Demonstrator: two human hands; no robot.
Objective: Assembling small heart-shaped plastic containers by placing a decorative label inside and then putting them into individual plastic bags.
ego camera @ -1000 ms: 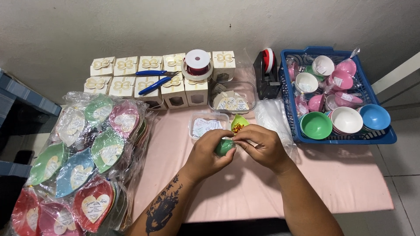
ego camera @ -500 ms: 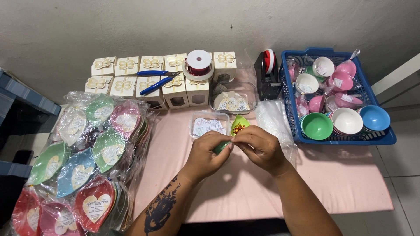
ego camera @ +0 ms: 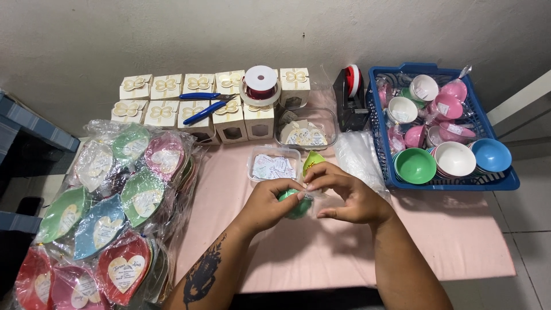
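Since the earlier frame both hands have drawn slightly nearer, the green bowl now lower between them. Left hand (ego camera: 268, 202) curls shut around the small green bowl (ego camera: 297, 204), which sits wrapped in clear film above the pink tabletop (ego camera: 459, 241); right hand (ego camera: 344, 195) pinches the film at the bowl's top with thumb and forefinger, other fingers loosely bent. Far off stand cream gift boxes (ego camera: 198, 109) against a grey wall (ego camera: 229, 34); a blue basket (ego camera: 505, 182) of bowls sits right, wrapped heart dishes (ego camera: 123, 272) left

Cream gift boxes (ego camera: 198, 106) at the back; wrapped heart-shaped dishes with labels (ego camera: 109, 212) piled left
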